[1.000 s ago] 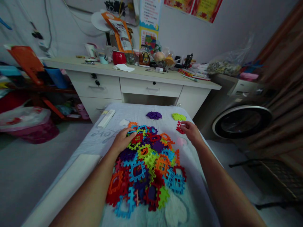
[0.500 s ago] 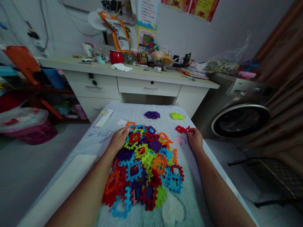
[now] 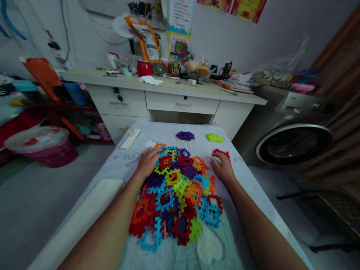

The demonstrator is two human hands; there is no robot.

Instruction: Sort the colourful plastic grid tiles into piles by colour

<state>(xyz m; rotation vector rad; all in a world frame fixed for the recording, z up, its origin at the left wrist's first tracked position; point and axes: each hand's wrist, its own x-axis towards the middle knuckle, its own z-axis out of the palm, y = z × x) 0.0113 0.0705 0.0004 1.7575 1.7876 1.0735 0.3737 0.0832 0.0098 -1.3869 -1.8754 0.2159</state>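
A heap of colourful plastic interlocking blocks, flat with toothed edges, lies in the middle of the cloth-covered table. My left hand rests at the heap's upper left edge, its fingers stretched over the nearest pieces. To the right of the heap, my right hand has its fingers apart and nothing visible in them. Just beyond its fingertips lies a red block, partly covered by the hand. Farther back sit a purple group of blocks and a lime-green group.
A white narrow box lies at the table's back left, and a long white board runs along the left edge under my forearm. Behind stands a cluttered desk. A washing machine is on the right, a pink bin on the left.
My right hand has let go of the red block and moved left towards the heap. My left hand has spread its fingers farther over the pieces. The view has shifted slightly.
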